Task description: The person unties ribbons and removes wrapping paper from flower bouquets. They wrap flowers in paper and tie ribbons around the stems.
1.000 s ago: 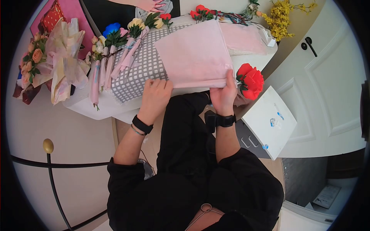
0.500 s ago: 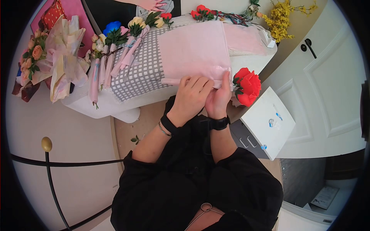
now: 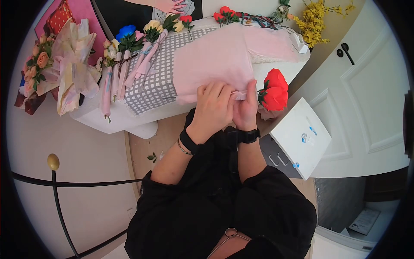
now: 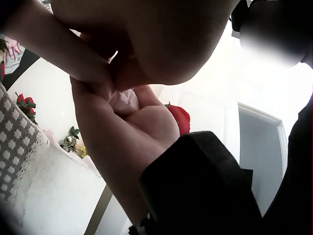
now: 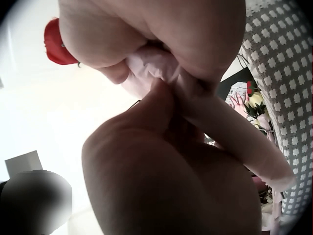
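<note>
A sheet of pink wrapping paper (image 3: 211, 62) lies over the near part of the table, its near edge gathered into a roll. My left hand (image 3: 212, 105) pinches that rolled edge close beside my right hand (image 3: 246, 105). The right hand is curled round the roll's right end, thumb up along its far side. Red artificial roses (image 3: 275, 90) stick out to the right past the right hand; their stems are hidden in paper and fingers. In the right wrist view the rolled paper (image 5: 254, 142) shows as a slanting tube beyond the left fingers.
Wrapped flower stems (image 3: 123, 75) lie at the left on a grey-and-white checked cloth (image 3: 151, 86). Further left stands a paper-wrapped bouquet (image 3: 73, 71). More pink paper (image 3: 276, 43) and loose red roses (image 3: 225, 15) are at the back. A white drawer cabinet (image 3: 302, 138) stands right.
From the left end of the paper's near edge, my left hand has moved right, up against the right hand. The near edge is now bunched between them. The roses have tilted and shifted slightly left.
</note>
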A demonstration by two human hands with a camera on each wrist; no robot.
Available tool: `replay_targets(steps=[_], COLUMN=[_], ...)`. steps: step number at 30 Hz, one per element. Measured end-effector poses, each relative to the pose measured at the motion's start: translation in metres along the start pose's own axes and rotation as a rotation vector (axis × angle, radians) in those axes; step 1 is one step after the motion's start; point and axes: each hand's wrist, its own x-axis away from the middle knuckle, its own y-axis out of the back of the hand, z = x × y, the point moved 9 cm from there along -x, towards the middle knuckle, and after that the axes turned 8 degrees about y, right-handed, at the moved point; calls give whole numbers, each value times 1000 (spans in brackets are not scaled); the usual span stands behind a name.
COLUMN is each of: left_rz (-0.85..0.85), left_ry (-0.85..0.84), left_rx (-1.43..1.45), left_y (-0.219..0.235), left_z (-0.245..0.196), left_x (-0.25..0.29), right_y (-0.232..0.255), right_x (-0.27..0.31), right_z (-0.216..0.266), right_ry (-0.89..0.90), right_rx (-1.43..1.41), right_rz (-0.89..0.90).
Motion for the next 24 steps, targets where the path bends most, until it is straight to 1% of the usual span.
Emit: replay_targets(steps=[1,2,4,5,7,9,11,13,14,15,16,17,18,20,22,24], left_rz=[-103,-101,-95,-97,-117,-136,-154,-170,-171,-153,-135,-135,-141,-149,-123,-118], left_ry=[-9,-9,-203,-202,-263,-278,-299,-232,-232,-220,-206,-204,-201,-201,-259,-282], left_rx=[11,12,-144,-146,-167,-155,-138,-96,-95,-101,-108,-107,-91,-76,-93,-115], left_y=[9,9,6,5,2,-1,-3,-3,-4,-6,-7,-6,-5,-5,-15,-18], left_z=[-3,-2,-15,-12,-9,-1,0,5,3,1,0,-3,-4,-2,2,7], left_x=[1,3,10,11,13,13,13,10,10,9,10,11,11,11,18,22], right_y=[-1,-1,4,5,3,1,-2,-3,-2,9,17,7,6,23,13,14], right_x=[-2,-3,-2,-1,2,3,3,5,6,5,4,4,3,0,0,0], right_z=[5,10,9,7,4,2,-1,0,0,-2,-8,-8,-8,-1,4,10], right_ry=[47,92,76,59,52,50,14,40,59,58,22,-13,-13,71,87,105], right_rx=[10,18,5,-9,-13,-17,-31,-2,25,27,-85,-198,-198,1,13,25], right_rz=[-12,-24,-42,-58,-79,-98,-68,-48,-28,-28,62,153,155,-122,-142,-159])
